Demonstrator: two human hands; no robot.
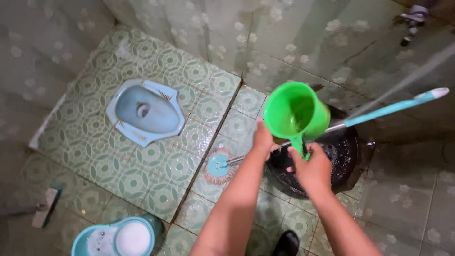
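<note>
The right hand (313, 167) is clenched round the handle of a green dipper (295, 113), which stands tilted just above the rim of a black tub (346, 159), its mouth facing up and left. The left hand (262, 138) touches the dipper's lower edge; whether it also grips the mop (332, 127) passing under it is hard to tell. The mop's long axis runs from its head on the floor tiles (156, 156), lower left, up to the right. Both forearms reach forward, side by side

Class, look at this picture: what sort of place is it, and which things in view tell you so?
Most likely a tiled bathroom: a blue squat toilet set in the floor, a tap on the wall, and a black water tub.
</note>
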